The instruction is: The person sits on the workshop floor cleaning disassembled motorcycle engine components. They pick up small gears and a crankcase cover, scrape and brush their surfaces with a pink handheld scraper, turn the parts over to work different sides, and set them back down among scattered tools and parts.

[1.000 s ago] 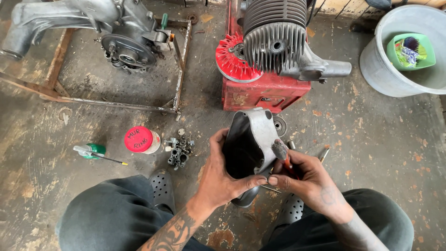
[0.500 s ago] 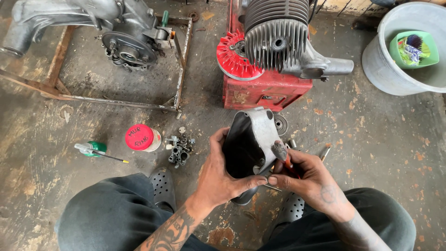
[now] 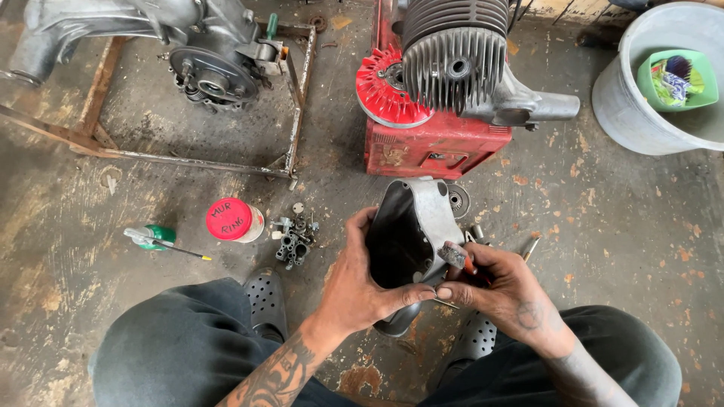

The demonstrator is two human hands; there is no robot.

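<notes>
Both hands (image 3: 430, 290) clamp a grey metal cover (image 3: 415, 226) above the stained concrete floor (image 3: 618, 218).

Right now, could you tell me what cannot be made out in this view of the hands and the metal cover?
- Head view: the metal cover has a dark inside; its lower end is hidden by the left hand.
- The small tool is mostly hidden in the right hand.
- The carburettor parts are too small to tell apart.
- The grey engine is cut off by the top edge.
</notes>
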